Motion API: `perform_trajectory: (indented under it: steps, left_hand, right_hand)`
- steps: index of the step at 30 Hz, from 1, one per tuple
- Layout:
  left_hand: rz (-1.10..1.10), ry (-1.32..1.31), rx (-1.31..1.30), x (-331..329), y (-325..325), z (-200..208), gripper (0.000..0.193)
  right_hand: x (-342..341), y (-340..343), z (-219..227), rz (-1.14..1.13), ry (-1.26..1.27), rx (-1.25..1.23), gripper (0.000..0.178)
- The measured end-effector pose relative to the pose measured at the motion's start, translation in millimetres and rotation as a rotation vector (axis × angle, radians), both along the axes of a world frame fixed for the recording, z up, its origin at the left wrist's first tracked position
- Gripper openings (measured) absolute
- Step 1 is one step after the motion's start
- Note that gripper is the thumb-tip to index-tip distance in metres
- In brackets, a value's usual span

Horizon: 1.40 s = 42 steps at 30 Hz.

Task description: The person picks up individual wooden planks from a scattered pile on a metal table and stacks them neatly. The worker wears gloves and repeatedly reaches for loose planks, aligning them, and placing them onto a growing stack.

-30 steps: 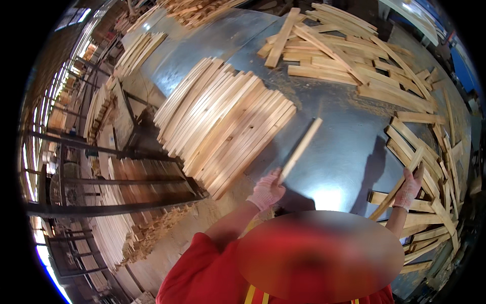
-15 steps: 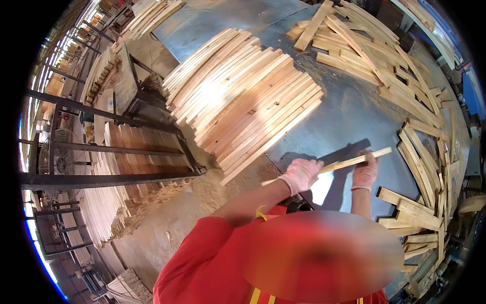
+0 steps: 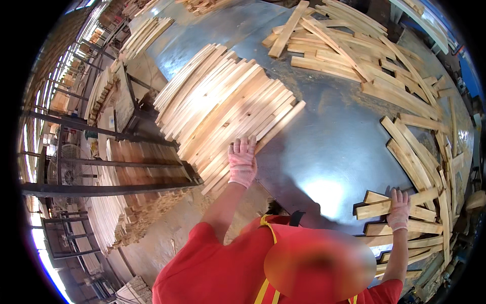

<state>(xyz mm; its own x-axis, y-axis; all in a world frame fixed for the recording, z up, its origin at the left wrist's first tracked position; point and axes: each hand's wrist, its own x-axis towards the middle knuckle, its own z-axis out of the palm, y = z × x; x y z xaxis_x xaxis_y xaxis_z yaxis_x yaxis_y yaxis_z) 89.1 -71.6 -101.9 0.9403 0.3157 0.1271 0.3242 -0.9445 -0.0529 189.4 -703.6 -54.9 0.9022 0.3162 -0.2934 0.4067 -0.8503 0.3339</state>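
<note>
My left hand [image 3: 243,164], in a pale pink work glove, rests on the near edge of a row of wooden strips [image 3: 223,106] laid side by side. Its fingers are stretched out over the outermost strips, and the thumb is hard to see. Far to the right, my right hand [image 3: 399,210], gloved alike, has its fingers over a wooden slat [image 3: 374,210] in a loose pile. This slat lies across other pieces, angled slightly up to the right. The underside of the grip is hidden.
A grey metal tabletop [image 3: 324,147] lies between the row and the pile. More jumbled slats [image 3: 344,45] lie at the far right. To the left stand a dark metal rack frame [image 3: 111,189] and a stack of boards [image 3: 144,157]. Sawdust covers the floor [image 3: 162,223].
The strip held between both hands is now out of them, apparently at the row's near edge. My left hand moved left onto the row; my right moved right and down to the pile. The view shifted.
</note>
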Motion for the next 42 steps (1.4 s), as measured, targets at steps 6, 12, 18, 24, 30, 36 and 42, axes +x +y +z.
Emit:
perform_trajectory:
  steps: [6, 12, 18, 24, 30, 36, 42]
  left_hand:
    - [-0.018, 0.102, 0.110, 32.3, -28.1, 23.6, 0.069]
    - [-0.613, 0.240, -0.531, 32.9, -177.0, 48.6, 0.097]
    - [-0.387, 0.508, -0.777, 13.7, -145.7, 34.5, 0.086]
    - [0.240, 0.867, -2.366, -36.2, -83.0, 48.7, 0.059]
    - [-0.056, 0.419, -1.445, -46.7, -59.3, 66.5, 0.049]
    - [0.016, 0.204, -1.895, -60.3, 3.1, 87.6, 0.048]
    - [0.047, 0.116, -2.130, -40.8, -3.7, 88.7, 0.071]
  right_hand:
    - [26.5, 69.1, 13.4, 0.193, 0.197, 0.182, 0.039]
    - [-16.3, 226.2, -3.1, 0.504, -0.024, 0.565, 0.049]
    - [-47.0, 215.1, 30.1, -0.159, 0.240, 1.315, 0.041]
    - [-96.0, 249.3, -84.9, -1.174, 1.274, 2.243, 0.064]
    - [-81.7, 367.2, -56.1, -1.208, 0.781, 2.153, 0.044]
    - [-76.2, 435.1, -50.7, -0.855, 0.615, 1.374, 0.052]
    - [-48.5, 501.7, -92.9, -0.558, 1.229, 1.897, 0.052]
